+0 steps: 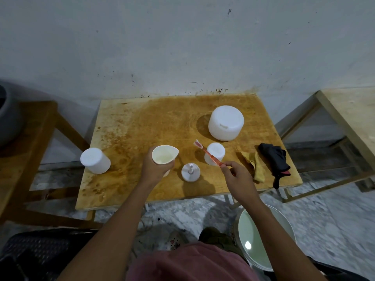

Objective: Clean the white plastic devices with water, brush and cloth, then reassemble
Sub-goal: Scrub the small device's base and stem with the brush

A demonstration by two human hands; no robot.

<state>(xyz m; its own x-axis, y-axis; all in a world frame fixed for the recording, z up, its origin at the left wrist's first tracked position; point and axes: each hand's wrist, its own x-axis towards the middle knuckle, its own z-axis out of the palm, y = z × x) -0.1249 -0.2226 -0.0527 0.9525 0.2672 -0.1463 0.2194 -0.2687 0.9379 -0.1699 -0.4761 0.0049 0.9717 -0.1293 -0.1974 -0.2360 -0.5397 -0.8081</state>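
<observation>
I read the far-left and middle of the table point(142, 122) as open run, right up to the wall point(182, 47). At the left edge one white cylinder point(95, 160) stands alone. Near centre, the left hand point(154, 170) gripping the spouted cup point(163, 156) and the right hand point(236, 176) pinching the brush point(211, 155) bracket the pinned disc point(190, 172), leaving narrow gaps. The large tub point(226, 122), small cylinder point(218, 151), yellow cloth point(256, 169) and black cloth point(275, 159) crowd the right side, with the brush slanting across the small cylinder.

Upright spouted white cup point(164, 157); orange brush point(211, 154) tilted, bristles up.
</observation>
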